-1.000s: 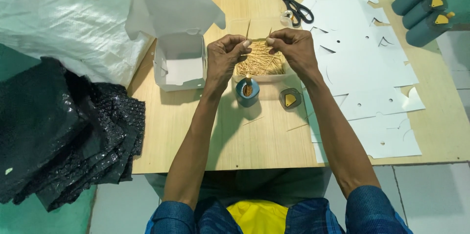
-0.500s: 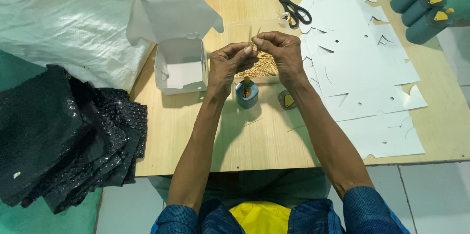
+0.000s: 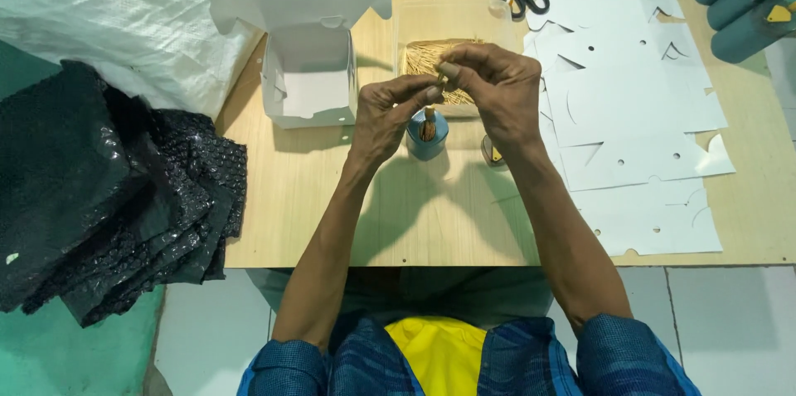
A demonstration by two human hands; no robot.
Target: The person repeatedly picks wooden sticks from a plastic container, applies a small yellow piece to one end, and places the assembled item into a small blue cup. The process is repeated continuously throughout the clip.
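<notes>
Head view: left hand (image 3: 388, 114) and right hand (image 3: 491, 85), fingertips pinched together, above blue cup (image 3: 427, 134), mid-table.

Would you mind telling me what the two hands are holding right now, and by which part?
The left hand and right hand meet fingertip to fingertip above the tray of toothpicks; anything pinched there is too small to make out.

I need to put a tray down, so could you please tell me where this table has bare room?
Bare wood lies along the near edge of the table, below the white box and left of the paper sheets. The middle is crowded: both hands, blue cup, stick tray. The far right holds bottles.
</notes>
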